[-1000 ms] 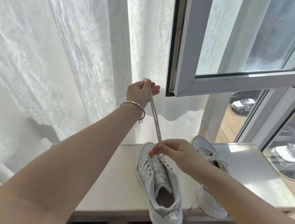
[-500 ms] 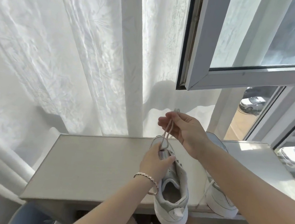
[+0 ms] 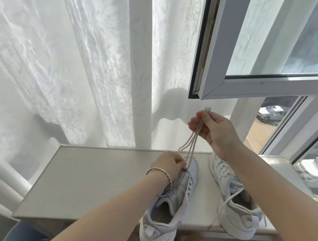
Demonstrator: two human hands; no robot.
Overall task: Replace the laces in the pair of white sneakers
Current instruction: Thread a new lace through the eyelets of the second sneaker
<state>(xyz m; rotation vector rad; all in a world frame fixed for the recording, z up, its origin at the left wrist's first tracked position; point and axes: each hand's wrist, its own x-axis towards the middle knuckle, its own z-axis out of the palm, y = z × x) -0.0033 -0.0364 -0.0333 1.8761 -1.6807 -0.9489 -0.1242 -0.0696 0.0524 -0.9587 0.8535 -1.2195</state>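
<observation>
Obs.: both white sneakers sit on the pale tabletop (image 3: 98, 177) under the window, toes toward the curtain (image 3: 63, 50).

Near sneaker (image 3: 174, 201): heel overhangs the front edge above the person's knees. The upper eyelets on its right side are empty. A beige lace (image 3: 192, 142) enters only at the toe end of the eyelet row.

Right hand (image 3: 214, 130): raised above the toe, thumb and fingers pinching both lace ends together, tips poking out just above the fingers. Judgement: ends are paired and lifted to even the two halves before crossing begins.

Left hand (image 3: 169, 165), bracelet (image 3: 160, 172) on the wrist: fingers curled down on the front of the near sneaker where the lace comes out. It appears to grip the shoe so the upward pull does not lift it. The fingertips are hidden, so I cannot tell whether they also pinch the lace.

Second sneaker (image 3: 232, 198): just to the right, apart from the first, white lace threaded but slack, one end trailing off the tabletop edge. Judgement: not yet redone, so the task is in its early part.
</observation>
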